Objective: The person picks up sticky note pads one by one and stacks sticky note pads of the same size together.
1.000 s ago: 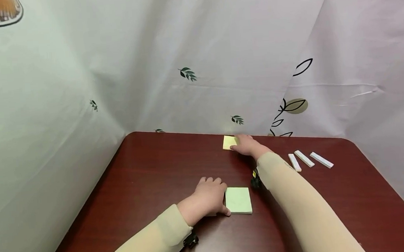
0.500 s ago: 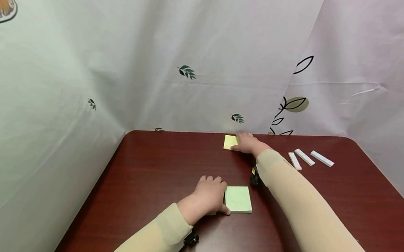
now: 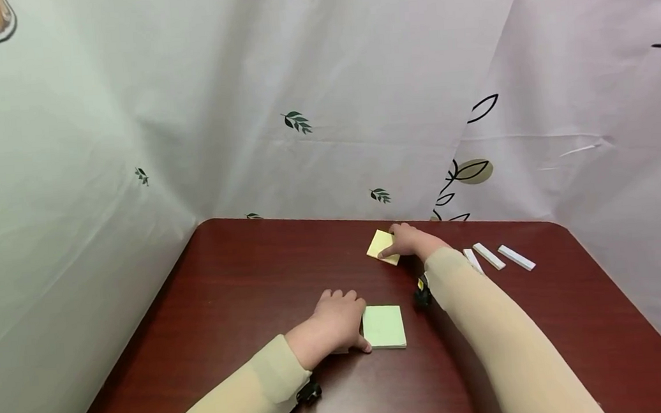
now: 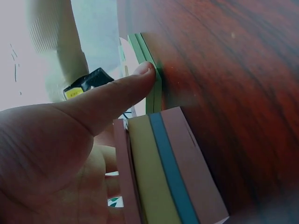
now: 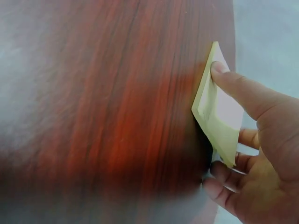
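My right hand [image 3: 406, 239] pinches a yellow sticky note pad [image 5: 217, 116] near the far table edge, thumb on its top face and fingers underneath. The pad is tilted, with a shadow below it in the right wrist view. Nearer the front, my left hand [image 3: 338, 318] grips the left end of a green sticky note pad [image 3: 384, 327], thumb at the near corner and index finger at the far one. In the left wrist view, the thumb presses the green pad's side. Under that palm stands a stack of pink, yellow and blue sticky note pads [image 4: 163, 168], mostly hidden from the head view.
Three narrow white blocks [image 3: 516, 257] lie at the right of the dark red-brown table [image 3: 255, 276], one partly behind the right sleeve. A patterned white cloth [image 3: 329, 104] hangs behind the table and along its left side.
The yellow pad has turned and come slightly toward me in my right hand, lifting into a tilt. My left hand has stayed at the green pad. The head view has shifted a little.
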Demonstrator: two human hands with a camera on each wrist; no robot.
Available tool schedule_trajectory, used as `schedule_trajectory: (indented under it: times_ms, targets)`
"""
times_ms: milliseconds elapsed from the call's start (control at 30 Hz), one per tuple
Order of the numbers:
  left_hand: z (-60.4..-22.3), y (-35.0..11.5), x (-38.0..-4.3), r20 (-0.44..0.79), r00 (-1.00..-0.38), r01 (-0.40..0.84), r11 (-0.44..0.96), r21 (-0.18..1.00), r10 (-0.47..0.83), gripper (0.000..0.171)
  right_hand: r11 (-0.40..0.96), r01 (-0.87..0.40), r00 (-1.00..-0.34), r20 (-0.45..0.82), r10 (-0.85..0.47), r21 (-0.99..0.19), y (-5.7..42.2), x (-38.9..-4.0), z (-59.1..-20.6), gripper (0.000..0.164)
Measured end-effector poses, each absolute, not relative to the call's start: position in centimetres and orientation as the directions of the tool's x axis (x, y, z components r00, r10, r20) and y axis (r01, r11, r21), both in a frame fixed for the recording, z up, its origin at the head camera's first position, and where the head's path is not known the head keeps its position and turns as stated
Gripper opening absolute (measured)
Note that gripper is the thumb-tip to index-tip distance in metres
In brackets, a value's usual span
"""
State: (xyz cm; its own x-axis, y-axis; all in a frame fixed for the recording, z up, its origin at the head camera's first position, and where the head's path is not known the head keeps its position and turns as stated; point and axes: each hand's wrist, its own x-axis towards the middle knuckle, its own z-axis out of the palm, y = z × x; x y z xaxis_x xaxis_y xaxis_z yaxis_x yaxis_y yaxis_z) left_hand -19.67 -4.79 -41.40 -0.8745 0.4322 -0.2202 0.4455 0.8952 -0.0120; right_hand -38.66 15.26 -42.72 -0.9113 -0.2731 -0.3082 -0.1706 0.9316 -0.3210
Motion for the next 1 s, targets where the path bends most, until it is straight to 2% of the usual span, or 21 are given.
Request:
schedule_trajectory:
  times_ms: [167, 400, 667, 1000]
  targets:
    - [-41.5, -4.8, -19.8, -0.215, -0.874, 0.445, 0.895, 0.004, 0.435, 0.07, 0.903, -0.184, -0.902, -0.298, -0.312, -0.389, 16.3, -38.0, -42.6, 0.068]
    - [-41.6, -4.8, -19.9, -0.208, -0.873, 0.447, 0.894, 0.021, 0.442, 0.069, 0.886, -0.223, -0.909, -0.242, -0.34, -0.407, 17.2, -36.3, -42.6, 0.064]
    - [-41.7, -5.0, -19.7, -0.195, -0.873, 0.448, 0.893, 0.037, 0.447, 0.069, 0.881, -0.282, -0.888, -0.243, -0.389, -0.381, 18.4, -33.7, -43.0, 0.063]
    - [-41.6, -4.9, -19.7, -0.185, -0.869, 0.458, 0.888, 0.044, 0.458, 0.07, 0.854, -0.454, -0.841, -0.193, -0.505, -0.255, 20.4, -30.0, -43.2, 0.062]
